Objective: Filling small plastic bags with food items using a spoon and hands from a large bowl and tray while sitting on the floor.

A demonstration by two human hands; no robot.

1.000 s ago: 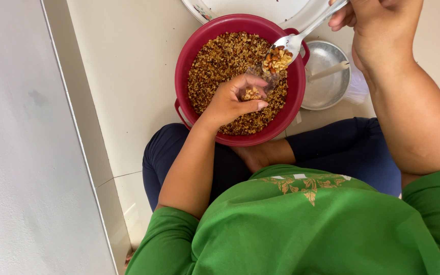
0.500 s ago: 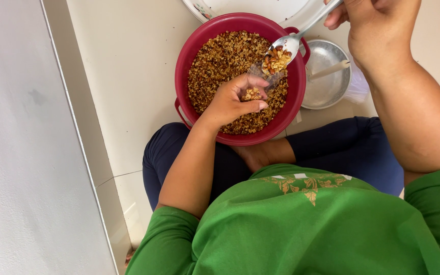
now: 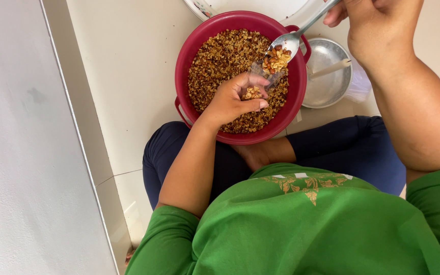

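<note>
Head view: at upper centre of the frame, the left hand [image 3: 232, 99] pinches open a small clear bag [image 3: 263, 76] over a red bowl [image 3: 189, 56] of roasted nuts; the right hand [image 3: 378, 25], upper right, grips a loaded spoon [image 3: 281, 48]. Best to tip slowly, bag mouth held wide

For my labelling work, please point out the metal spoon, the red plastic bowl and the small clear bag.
metal spoon [image 3: 287, 43], head view, on its loaded scoop.
red plastic bowl [image 3: 182, 66], head view, on its left rim.
small clear bag [image 3: 258, 71], head view, on its open upper edge.
</note>
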